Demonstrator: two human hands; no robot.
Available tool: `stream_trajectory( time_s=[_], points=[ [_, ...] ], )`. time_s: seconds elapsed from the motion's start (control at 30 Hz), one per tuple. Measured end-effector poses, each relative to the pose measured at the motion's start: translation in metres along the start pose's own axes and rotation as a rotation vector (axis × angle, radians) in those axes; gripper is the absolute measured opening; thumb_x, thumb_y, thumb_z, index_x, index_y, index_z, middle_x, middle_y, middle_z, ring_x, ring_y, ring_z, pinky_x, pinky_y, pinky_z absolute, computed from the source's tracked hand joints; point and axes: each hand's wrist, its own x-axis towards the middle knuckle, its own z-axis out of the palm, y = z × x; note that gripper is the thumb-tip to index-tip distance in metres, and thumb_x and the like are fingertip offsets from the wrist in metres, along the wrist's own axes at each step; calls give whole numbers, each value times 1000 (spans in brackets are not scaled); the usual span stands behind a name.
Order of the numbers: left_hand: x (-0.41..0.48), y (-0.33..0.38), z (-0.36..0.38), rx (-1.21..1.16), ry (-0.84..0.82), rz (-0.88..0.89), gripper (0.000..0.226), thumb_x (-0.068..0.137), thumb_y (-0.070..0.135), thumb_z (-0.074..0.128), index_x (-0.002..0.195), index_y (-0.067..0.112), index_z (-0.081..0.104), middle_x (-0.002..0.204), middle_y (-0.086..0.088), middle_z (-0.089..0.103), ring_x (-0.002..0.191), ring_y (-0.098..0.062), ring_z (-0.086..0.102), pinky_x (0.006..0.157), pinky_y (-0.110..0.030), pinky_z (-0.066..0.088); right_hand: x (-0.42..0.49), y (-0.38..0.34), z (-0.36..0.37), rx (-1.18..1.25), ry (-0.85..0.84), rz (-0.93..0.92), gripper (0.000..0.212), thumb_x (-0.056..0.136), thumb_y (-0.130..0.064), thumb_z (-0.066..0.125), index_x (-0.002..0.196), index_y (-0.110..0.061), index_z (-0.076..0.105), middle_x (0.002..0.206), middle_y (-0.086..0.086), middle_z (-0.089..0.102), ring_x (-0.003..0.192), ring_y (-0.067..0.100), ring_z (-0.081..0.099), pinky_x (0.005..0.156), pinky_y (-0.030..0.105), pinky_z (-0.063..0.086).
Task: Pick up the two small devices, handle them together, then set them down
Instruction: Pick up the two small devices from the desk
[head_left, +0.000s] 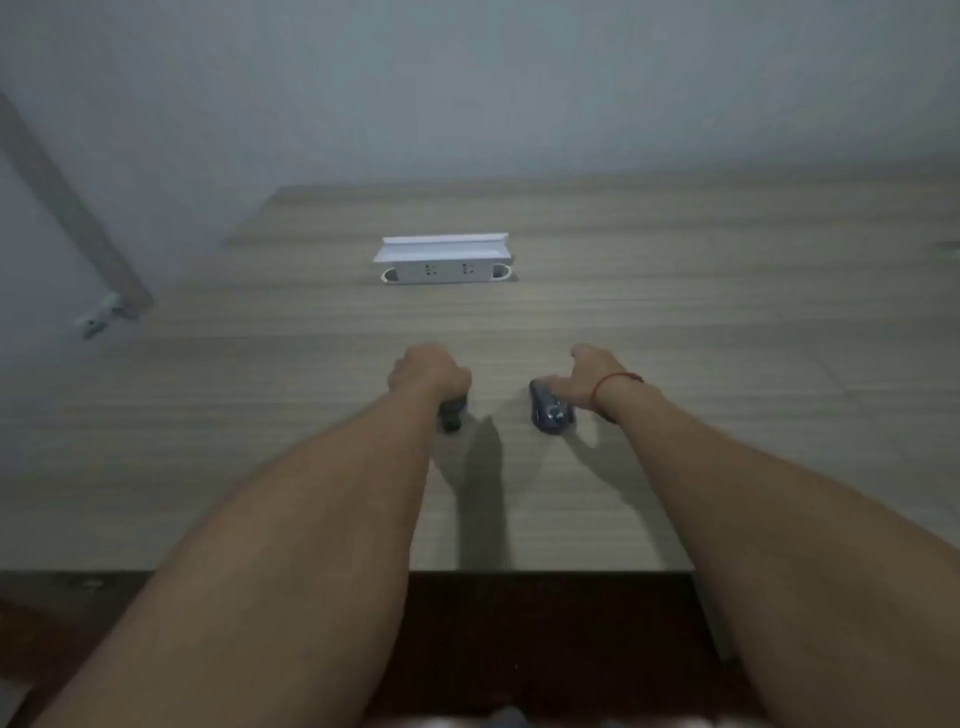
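My left hand (428, 371) is curled into a fist around one small dark device (451, 415), fingers pressed together over its top so only its lower end pokes out toward me, rounded and black, just above the wooden desk (727, 322). My right hand (584, 376) is looser, thumb lifted away and fingers reaching down onto the second device (549, 410); whether they pinch it I cannot tell. That one is a dark, glossy, oval body lying on the desk just beside my wrist, which wears a red string bracelet (613, 382). Farther away, a white pop-up socket box (444, 260) sits open in the desktop
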Motion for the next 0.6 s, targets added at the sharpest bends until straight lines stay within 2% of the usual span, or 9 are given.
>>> stream_trajectory(
  time_s=[0.1,0.23,0.33,0.43,0.5,0.6],
  points=[
    [2,-21,27,-35,72,-84,53,84,46,60,122,9,59,133,-15,55,120,-34,54,93,-34,45,2,14,32,28,19,37,78,77,-58,66,127,-3,44,128,18,54,113,35,53,80,34,41],
    [7,-42,68,-154,159,-61,55,83,50,57,120,10,60,130,-16,56,118,-35,54,93,-36,46,5,27,78,186,179,73,97,63,-71,69,128,-5,42,129,15,54,116,34,53,90,39,45],
    [13,-55,98,-151,295,-40,62,80,54,57,119,6,57,127,-17,55,117,-36,53,93,-39,46,11,33,105,250,381,60,88,65,-63,73,124,-5,44,126,15,56,117,35,53,92,40,44],
    [7,-62,118,-147,463,28,54,82,48,56,115,5,57,124,-17,56,117,-36,53,94,-40,44,8,36,125,293,535,12,68,75,-48,70,120,-3,48,123,16,59,113,34,56,93,38,45],
    [0,-62,120,-126,494,43,52,84,46,54,114,4,56,124,-17,55,117,-35,52,95,-40,42,4,36,130,265,562,7,59,78,-46,66,117,-4,51,119,15,61,109,34,58,92,39,46],
    [-6,-65,119,-138,472,32,49,85,45,54,115,7,55,125,-16,54,117,-35,52,95,-40,41,-2,35,129,257,489,-5,64,74,-46,70,120,-5,52,120,15,59,109,34,57,92,40,47]
  ],
)
